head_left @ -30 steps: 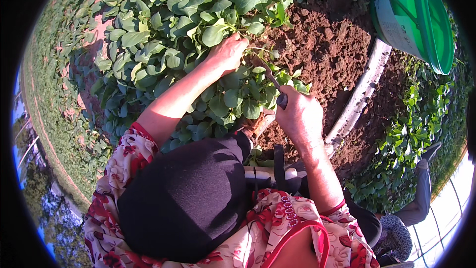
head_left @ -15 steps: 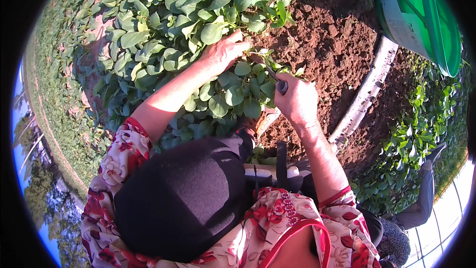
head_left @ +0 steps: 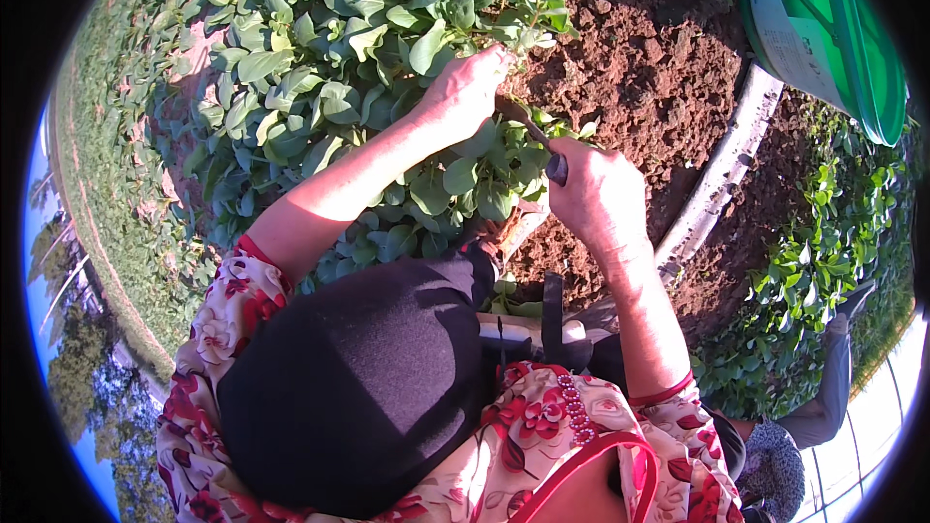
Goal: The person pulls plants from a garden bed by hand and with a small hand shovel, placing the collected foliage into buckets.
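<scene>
My left hand (head_left: 469, 95) reaches over the leafy green plants (head_left: 339, 102), its fingers pinched together at the border of the bare soil. Thin pale-green sprigs of a small plant (head_left: 528, 39) stick out past its fingertips. In my right hand (head_left: 603, 192) is a short hand tool (head_left: 529, 123) with a dark rounded handle and a curved dark metal end. That metal end points toward my left hand, low among the leaves, and its tip is partly hidden. Broad-leaved plants (head_left: 460, 177) stand below the tool, close to my shoe.
Reddish-brown clumpy soil (head_left: 649, 63) lies to the right. Across it runs a pale curved strip (head_left: 722, 160) spotted with dirt. A green bucket (head_left: 852, 58) with a white label is at the upper right. Another person's leg (head_left: 821, 397) shows at the lower right beside more plants.
My left hand has moved right and slightly away from me, now with sprigs at its fingertips. My right hand has shifted slightly right, still holding the tool.
</scene>
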{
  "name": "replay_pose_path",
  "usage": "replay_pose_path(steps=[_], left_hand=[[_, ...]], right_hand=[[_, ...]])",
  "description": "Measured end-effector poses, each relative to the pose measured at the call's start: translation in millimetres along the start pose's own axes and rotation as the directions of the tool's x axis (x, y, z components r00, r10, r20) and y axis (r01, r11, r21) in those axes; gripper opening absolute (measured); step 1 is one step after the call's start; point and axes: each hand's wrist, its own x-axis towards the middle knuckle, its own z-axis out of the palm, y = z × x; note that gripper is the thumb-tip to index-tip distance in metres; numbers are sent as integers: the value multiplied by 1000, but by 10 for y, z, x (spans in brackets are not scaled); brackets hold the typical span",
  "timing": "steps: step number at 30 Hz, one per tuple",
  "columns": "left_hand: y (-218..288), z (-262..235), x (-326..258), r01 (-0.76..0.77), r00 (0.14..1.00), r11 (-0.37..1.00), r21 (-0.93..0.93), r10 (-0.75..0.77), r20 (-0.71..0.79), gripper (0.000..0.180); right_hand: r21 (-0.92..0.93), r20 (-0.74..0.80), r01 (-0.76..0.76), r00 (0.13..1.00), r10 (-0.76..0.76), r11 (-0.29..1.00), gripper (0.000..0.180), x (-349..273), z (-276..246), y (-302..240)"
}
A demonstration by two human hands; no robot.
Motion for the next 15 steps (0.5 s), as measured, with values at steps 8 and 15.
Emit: replay_pose_path(steps=[8,15], left_hand=[[-372,51,-254,-16,974,952,305,-54,221,34],[-300,2,-384,-30,956,954,299,-60,286,41]], right_hand=[[-172,147,189,975,-164,967,2,58,-321,-134],[-256,193,289,950,-244,923,2,190,-357,-152]])
